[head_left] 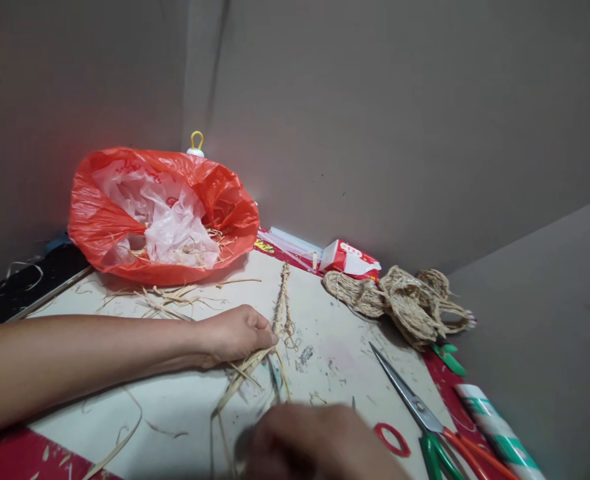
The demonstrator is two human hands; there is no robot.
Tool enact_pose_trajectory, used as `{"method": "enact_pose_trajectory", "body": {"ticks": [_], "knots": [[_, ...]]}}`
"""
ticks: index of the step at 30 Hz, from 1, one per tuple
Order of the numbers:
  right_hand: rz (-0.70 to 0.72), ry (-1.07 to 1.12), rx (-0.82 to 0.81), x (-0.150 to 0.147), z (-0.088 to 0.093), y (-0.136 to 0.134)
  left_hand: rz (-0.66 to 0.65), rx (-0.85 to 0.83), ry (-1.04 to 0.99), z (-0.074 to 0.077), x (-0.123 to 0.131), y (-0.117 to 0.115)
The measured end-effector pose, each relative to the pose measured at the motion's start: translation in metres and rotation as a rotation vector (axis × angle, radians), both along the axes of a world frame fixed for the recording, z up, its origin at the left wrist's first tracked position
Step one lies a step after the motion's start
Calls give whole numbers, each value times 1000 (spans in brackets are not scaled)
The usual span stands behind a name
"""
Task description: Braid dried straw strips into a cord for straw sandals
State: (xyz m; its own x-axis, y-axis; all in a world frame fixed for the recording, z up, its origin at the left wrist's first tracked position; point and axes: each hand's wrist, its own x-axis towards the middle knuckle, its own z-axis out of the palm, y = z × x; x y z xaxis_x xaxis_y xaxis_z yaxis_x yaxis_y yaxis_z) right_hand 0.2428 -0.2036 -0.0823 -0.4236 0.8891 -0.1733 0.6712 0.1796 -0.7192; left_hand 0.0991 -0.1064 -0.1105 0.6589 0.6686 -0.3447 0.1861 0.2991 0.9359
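My left hand (235, 333) rests on the pale work board (185, 400) and pinches a braided straw strand (281, 303) at the point where the braid ends and the loose strips begin. The braid runs away from me toward the wall. My right hand (315, 443) is blurred at the bottom edge, just below the loose straw strips (239, 380); whether it holds any of them is unclear.
A red plastic bag (162, 217) with a clear bag and straw scraps lies at the back left. Coiled straw cord bundles (405, 303) lie at the right. Scissors (415, 403) with red and green handles, a small red-white box (347, 259) and a striped roll (499, 433) are nearby.
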Motion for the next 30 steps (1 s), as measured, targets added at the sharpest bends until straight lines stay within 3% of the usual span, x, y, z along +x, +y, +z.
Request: {"method": "enact_pose_trajectory", "body": {"ticks": [3,5,9,12,21,26,30], "knots": [[-507,143,204,16,20,25,-7,-8,-7,1,-1,0],[-595,263,87,17,16,40,0,-10,-22,3,-1,0],[-521,591,-459,5,-9,50,-74,35,-146,6,-1,-1],[-500,685,-639,1,-16,46,-81,85,-127,5,-1,-1],[-292,902,-879,24,-20,57,-97,224,-89,2,-3,7],[-262,1001,-857,24,-23,58,-191,292,-71,9,-8,13],[-351,914,-758,17,-20,54,-275,299,76,24,-13,18]]}}
